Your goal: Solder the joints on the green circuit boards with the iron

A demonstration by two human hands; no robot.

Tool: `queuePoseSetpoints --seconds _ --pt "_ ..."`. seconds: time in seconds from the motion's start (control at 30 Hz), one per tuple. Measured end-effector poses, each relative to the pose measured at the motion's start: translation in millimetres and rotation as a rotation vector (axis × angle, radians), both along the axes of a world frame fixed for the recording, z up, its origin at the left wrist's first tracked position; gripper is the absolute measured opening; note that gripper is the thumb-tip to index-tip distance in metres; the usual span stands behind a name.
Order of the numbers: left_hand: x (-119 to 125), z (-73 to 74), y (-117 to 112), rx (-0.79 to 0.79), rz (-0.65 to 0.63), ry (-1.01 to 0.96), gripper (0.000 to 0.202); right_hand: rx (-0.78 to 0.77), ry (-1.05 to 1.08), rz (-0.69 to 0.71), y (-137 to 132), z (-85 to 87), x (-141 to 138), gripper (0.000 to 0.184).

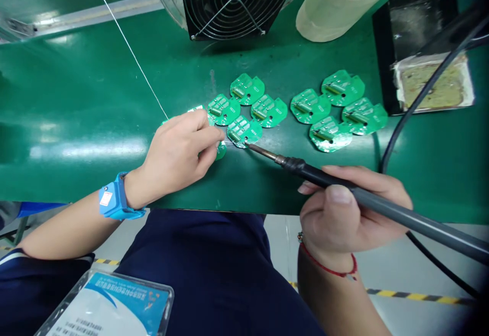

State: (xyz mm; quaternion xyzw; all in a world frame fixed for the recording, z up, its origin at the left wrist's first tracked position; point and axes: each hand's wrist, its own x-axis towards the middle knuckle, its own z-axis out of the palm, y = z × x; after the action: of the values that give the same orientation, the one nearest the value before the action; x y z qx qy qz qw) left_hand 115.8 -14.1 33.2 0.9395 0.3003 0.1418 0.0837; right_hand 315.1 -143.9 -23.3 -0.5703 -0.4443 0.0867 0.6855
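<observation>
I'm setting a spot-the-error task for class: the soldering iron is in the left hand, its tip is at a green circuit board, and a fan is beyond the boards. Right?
Not quite: the head view shows the soldering iron in the right hand, not the left hand. Its tip is at a green circuit board, and a fan is beyond the boards.

Metal soldering-iron tip (264,152), glossy tabletop (84,88)

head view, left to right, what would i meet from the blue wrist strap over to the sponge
blue wrist strap → left hand → first cluster of four green boards → second cluster of four green boards → yellowish sponge
</observation>
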Motion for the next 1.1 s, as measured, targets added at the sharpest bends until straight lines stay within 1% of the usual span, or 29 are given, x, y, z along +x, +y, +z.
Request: queuePoseSetpoints --seconds 0.17,0.43,0.53,0.67,0.77,0.9,0.97,1.1 --pt "5 -0.3 1 0.079 -0.003 0.093 0.027 -0.037 0.01 0.013 0 -0.7 -2 0.019" --pt "12 0.4 0 0.108 -0.059 0.129 0.024 -0.051 0.001 0.011 -2 0.1 -1 0.018" --pt "12 2.6 2 0.087 -0.047 0.118 0.025 -0.031 0.017 -0.006 -1 -1.4 -1 0.018" --pt "12 7.8 6 0.002 -0.028 0.058 0.026 0.032 0.022 -0.059 2 -2.5 -2 0.021" --pt "16 9.0 9 -0.045 -0.037 0.008 0.026 0.03 0.024 -0.105 5 -1.2 1 0.02" --pt "26 2.3 12 0.031 -0.063 -0.015 0.025 0.036 0.024 -0.181 10 0.3 7 0.018" --pt "32 -2.9 14 0.077 -0.057 -0.02 0.025 0.03 0.023 -0.194 11 -0.4 9 0.017" --pt "43 -10.0 19 0.079 -0.044 -0.025 0.025 -0.024 0.02 -0.198 9 -2.5 10 0.017"
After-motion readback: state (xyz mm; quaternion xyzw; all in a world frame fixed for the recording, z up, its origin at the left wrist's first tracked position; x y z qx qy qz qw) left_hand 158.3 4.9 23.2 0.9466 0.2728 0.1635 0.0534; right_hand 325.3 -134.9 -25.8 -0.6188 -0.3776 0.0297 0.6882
